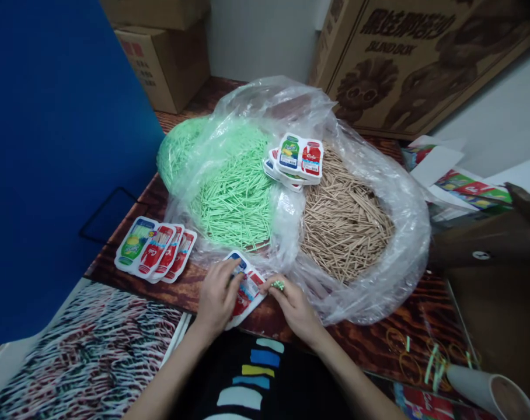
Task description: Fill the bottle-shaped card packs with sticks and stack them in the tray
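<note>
My left hand is closed on a white-edged package with red cola and blue-green bottle-shaped prints, held at the table's front edge. Pinched in my right hand is a small bundle of light green sticks, just beside the package's right side. A large heap of green sticks lies in clear plastic beyond my hands. To its right is a heap of brown sticks in an open clear plastic bag. Several similar packages lie overlapped at the left, and another stack rests between the heaps.
A blue panel rises on the left. Cardboard boxes and a large printed box stand behind. At the lower right lie rubber bands, a few green sticks and a tipped paper cup. Printed card pieces fill an open carton.
</note>
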The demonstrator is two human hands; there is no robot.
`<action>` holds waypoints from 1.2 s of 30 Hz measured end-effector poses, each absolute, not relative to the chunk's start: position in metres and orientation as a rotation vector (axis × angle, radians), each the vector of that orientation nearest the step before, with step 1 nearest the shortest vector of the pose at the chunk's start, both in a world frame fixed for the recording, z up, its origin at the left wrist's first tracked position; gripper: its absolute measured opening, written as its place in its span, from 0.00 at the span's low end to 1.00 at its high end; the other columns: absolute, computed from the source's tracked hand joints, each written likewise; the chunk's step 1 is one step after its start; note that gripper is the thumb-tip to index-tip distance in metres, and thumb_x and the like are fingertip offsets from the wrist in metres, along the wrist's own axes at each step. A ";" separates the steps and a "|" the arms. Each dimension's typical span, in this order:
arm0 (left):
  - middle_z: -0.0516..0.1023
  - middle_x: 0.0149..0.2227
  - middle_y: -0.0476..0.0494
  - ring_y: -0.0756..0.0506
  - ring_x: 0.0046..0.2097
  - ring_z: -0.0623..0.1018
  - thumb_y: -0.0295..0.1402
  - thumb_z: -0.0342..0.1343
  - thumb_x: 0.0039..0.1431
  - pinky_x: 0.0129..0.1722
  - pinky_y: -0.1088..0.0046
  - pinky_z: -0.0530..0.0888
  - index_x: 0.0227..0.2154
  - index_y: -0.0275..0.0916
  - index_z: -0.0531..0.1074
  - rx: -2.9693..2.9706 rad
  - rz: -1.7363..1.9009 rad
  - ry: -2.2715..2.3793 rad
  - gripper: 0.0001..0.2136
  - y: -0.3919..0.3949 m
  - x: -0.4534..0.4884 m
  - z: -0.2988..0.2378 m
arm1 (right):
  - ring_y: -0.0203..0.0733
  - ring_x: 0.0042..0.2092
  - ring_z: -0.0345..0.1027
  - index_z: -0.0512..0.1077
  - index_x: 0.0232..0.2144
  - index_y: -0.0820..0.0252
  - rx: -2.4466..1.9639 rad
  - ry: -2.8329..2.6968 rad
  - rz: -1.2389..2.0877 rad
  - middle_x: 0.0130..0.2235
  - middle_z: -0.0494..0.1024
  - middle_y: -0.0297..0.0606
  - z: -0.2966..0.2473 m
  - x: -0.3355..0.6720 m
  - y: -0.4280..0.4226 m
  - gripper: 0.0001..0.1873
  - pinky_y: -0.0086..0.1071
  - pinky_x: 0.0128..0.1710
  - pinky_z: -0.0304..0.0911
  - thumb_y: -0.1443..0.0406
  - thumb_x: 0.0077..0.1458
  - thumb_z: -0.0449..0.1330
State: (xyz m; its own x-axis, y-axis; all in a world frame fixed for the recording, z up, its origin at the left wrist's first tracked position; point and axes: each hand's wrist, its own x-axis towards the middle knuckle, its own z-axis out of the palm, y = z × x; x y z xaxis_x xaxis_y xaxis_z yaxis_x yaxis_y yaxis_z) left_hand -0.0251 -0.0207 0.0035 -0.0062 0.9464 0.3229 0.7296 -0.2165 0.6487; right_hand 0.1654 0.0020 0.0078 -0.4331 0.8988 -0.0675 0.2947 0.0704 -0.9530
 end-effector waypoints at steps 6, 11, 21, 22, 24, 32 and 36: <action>0.73 0.44 0.35 0.36 0.45 0.70 0.37 0.54 0.58 0.44 0.57 0.68 0.47 0.37 0.69 2.009 0.720 2.186 0.16 -0.026 -0.048 -0.023 | 0.43 0.41 0.69 0.70 0.34 0.57 -1.213 -1.815 1.174 0.35 0.75 0.38 -0.015 0.167 -0.015 0.09 0.36 0.45 0.60 0.65 0.62 0.50; 0.73 0.40 0.39 0.37 0.43 0.71 0.38 0.56 0.55 0.42 0.60 0.68 0.45 0.39 0.69 1.946 0.614 2.196 0.15 -0.017 -0.050 -0.025 | 0.42 0.41 0.69 0.70 0.34 0.58 -1.174 -1.736 1.196 0.36 0.75 0.39 -0.019 0.167 -0.015 0.10 0.35 0.44 0.61 0.65 0.63 0.49; 0.73 0.29 0.46 0.44 0.34 0.73 0.34 0.53 0.57 0.37 0.69 0.69 0.26 0.39 0.70 1.843 0.802 1.971 0.06 -0.002 -0.065 -0.020 | 0.42 0.39 0.70 0.72 0.33 0.58 -1.092 -1.706 1.256 0.35 0.76 0.39 -0.023 0.171 -0.011 0.12 0.34 0.42 0.63 0.63 0.63 0.50; 0.73 0.29 0.46 0.45 0.34 0.73 0.34 0.52 0.57 0.36 0.69 0.69 0.26 0.39 0.70 1.852 0.825 1.953 0.07 -0.002 -0.066 -0.020 | 0.42 0.39 0.70 0.72 0.34 0.58 -1.092 -1.705 1.260 0.35 0.76 0.39 -0.022 0.171 -0.010 0.11 0.34 0.42 0.63 0.63 0.63 0.50; 0.74 0.29 0.45 0.45 0.34 0.74 0.34 0.52 0.57 0.36 0.69 0.69 0.27 0.39 0.71 1.857 0.855 1.948 0.07 -0.002 -0.068 -0.021 | 0.42 0.40 0.70 0.72 0.34 0.57 -1.092 -1.702 1.268 0.35 0.76 0.38 -0.019 0.171 -0.010 0.11 0.34 0.42 0.63 0.63 0.63 0.50; 0.77 0.29 0.46 0.45 0.32 0.77 0.34 0.52 0.58 0.35 0.71 0.71 0.30 0.39 0.73 1.891 0.948 1.988 0.07 -0.006 -0.076 -0.025 | 0.41 0.40 0.70 0.72 0.34 0.57 -1.094 -1.717 1.277 0.35 0.75 0.38 -0.007 0.169 -0.004 0.12 0.34 0.43 0.64 0.63 0.63 0.50; 0.80 0.32 0.43 0.44 0.35 0.78 0.34 0.50 0.60 0.37 0.70 0.72 0.34 0.38 0.75 1.914 1.080 2.022 0.10 -0.007 -0.082 -0.019 | 0.41 0.39 0.70 0.72 0.34 0.57 -1.093 -1.722 1.265 0.34 0.75 0.38 -0.004 0.169 0.000 0.12 0.34 0.43 0.64 0.62 0.63 0.50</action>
State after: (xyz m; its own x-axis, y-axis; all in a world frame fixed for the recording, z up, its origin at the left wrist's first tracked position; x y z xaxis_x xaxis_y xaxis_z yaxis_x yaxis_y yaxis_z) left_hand -0.0818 -0.0069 -0.0193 -0.1714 0.9186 0.3560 0.8067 -0.0766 0.5860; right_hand 0.1692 0.0003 -0.0040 -0.3769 0.9238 0.0678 0.2117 0.1571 -0.9646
